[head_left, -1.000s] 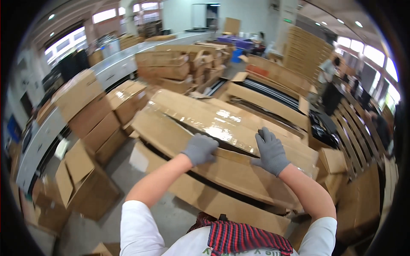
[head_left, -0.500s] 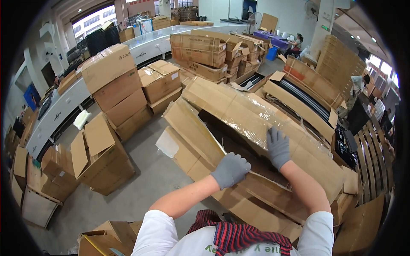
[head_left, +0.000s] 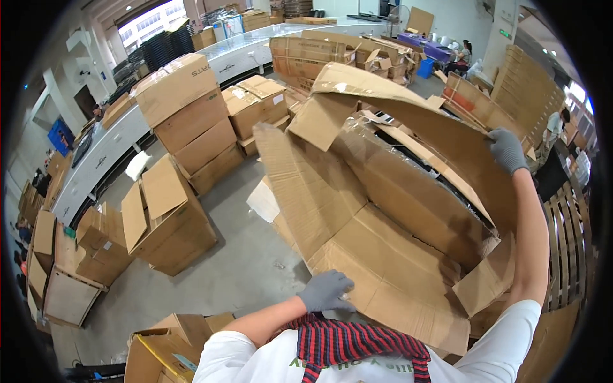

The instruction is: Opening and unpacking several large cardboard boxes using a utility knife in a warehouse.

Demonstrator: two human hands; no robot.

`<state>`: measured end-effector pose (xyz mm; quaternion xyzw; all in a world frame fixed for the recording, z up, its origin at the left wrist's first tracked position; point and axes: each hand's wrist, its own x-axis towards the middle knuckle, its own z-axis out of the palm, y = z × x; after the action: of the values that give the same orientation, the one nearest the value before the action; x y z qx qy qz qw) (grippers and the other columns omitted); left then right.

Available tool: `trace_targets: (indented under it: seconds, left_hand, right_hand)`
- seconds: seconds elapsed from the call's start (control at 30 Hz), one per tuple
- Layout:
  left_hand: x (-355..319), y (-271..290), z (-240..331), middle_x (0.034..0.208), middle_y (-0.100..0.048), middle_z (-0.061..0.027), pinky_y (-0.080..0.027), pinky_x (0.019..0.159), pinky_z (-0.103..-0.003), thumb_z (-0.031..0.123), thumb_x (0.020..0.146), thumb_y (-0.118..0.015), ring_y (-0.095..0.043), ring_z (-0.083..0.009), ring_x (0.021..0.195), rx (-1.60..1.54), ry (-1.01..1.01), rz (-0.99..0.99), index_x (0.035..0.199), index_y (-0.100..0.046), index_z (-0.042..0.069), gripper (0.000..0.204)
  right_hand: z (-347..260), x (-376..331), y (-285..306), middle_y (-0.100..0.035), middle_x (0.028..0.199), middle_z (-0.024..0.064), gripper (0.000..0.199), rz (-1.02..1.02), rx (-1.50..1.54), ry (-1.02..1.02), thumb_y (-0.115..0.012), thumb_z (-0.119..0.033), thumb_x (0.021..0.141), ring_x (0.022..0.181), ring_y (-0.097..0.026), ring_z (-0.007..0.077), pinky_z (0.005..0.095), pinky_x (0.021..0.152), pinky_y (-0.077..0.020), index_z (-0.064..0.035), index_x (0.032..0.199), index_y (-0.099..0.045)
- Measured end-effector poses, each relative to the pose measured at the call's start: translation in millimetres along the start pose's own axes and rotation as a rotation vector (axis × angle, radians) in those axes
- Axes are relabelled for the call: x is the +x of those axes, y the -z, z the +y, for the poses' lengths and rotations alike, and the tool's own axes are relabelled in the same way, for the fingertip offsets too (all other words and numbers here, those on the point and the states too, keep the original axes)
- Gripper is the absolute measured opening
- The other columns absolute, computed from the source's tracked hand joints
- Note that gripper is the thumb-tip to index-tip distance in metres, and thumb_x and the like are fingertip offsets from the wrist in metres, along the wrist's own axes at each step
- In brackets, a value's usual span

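Note:
A long brown cardboard box (head_left: 396, 274) lies opened out in front of me, its creased inside showing. My right hand (head_left: 509, 150), in a grey glove, is closed on the right end of its long raised flap (head_left: 408, 96), which arches up and away. My left hand (head_left: 327, 290), gloved alike, is at the near left edge of the box, fingers bent around the cardboard edge. Clear tape shines on the raised flap. Behind the opened box stands another long carton (head_left: 415, 175) with dark contents showing along its top.
Stacked cartons (head_left: 185, 121) stand at the left, and an open-flapped carton (head_left: 169, 217) sits nearer on the grey floor (head_left: 255, 255). A white conveyor (head_left: 108, 156) curves behind them. Wooden slats (head_left: 565, 242) stand at the right. Another person (head_left: 554, 131) is at the far right.
My right hand has lifted the long flap up and to the right, exposing the box's inside. My left hand has moved down and left, and the near side has folded outward.

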<state>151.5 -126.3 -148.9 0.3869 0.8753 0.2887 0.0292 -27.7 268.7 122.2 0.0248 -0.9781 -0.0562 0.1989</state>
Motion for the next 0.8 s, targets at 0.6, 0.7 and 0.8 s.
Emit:
trace_targets:
  seconds: [0.6, 0.7, 0.8]
  left_hand:
    - [162, 254, -190, 0.110, -0.051, -0.0120, -0.043, 0.080, -0.037, 0.020, 0.070, -0.065, -0.049, -0.0287, 0.101, 0.798, -0.072, 0.706, 0.113, -0.046, 0.007, 0.048]
    - [195, 263, -172, 0.100, -0.057, -0.0134, -0.047, 0.069, -0.041, 0.015, 0.073, -0.058, -0.056, -0.0309, 0.093, 0.698, -0.285, 0.526, 0.100, -0.048, 0.008, 0.030]
    - [200, 293, -163, 0.081, -0.062, -0.0206, -0.048, 0.068, -0.046, 0.010, 0.074, -0.052, -0.061, -0.0375, 0.075, 0.699, -0.054, 0.022, 0.101, -0.047, 0.007, 0.028]
  right_hand:
    - [-167, -130, 23, -0.051, 0.095, 0.0118, 0.028, 0.165, -0.164, 0.048, -0.060, -0.002, 0.062, 0.084, -0.053, 0.0323, 0.0395, 0.069, -0.0449, -0.0034, 0.089, -0.054]
    - [-182, -140, 31, -0.052, 0.102, 0.0117, 0.032, 0.165, -0.132, 0.036, -0.061, -0.004, 0.065, 0.085, -0.056, 0.0319, 0.0390, 0.070, -0.0474, -0.0038, 0.096, -0.055]
    - [-242, -138, 20, -0.055, 0.105, 0.0148, 0.033, 0.177, 0.449, 0.155, -0.058, -0.006, 0.073, 0.092, -0.057, 0.0314, 0.0351, 0.077, -0.0469, -0.0045, 0.106, -0.056]
